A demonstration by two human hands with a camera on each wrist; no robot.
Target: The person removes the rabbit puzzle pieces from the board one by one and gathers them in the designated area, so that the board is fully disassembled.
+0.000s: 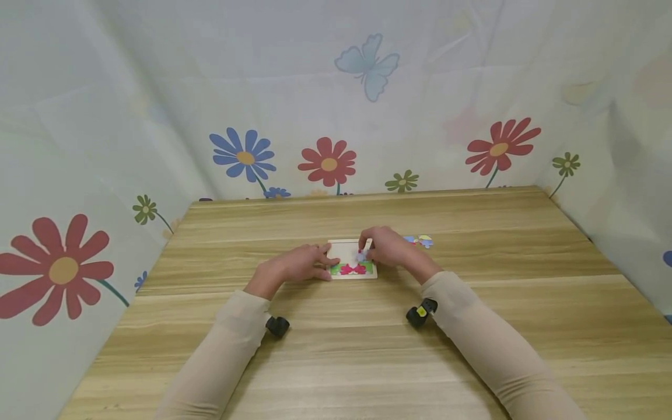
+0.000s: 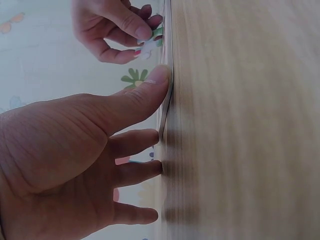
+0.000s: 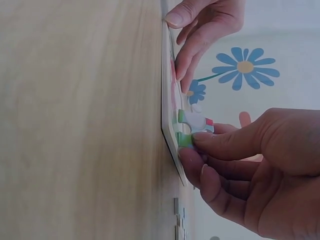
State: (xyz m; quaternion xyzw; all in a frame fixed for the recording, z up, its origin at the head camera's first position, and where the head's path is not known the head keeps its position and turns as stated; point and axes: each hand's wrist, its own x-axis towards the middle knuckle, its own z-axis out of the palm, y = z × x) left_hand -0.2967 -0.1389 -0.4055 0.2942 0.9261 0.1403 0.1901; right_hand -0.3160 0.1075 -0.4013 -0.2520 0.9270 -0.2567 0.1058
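A small wooden jigsaw puzzle tray (image 1: 343, 277) lies on the table with fitted pieces (image 1: 353, 269) in pink and green along its near side. My left hand (image 1: 301, 263) rests on the tray's left end, thumb at the near corner and a fingertip on the inside, fingers mostly straight. My right hand (image 1: 385, 246) pinches a puzzle piece (image 3: 194, 121) between thumb and fingers. That piece is light blue and white with green and red bits, and it stands tilted over the right part of the tray, close to the fitted pieces.
Several loose puzzle pieces (image 1: 424, 240) lie on the table just right of the tray, partly behind my right hand. The wooden table (image 1: 336, 361) ends at the back against a flower-printed cloth (image 1: 294, 76). A small black camera sits on each wrist.
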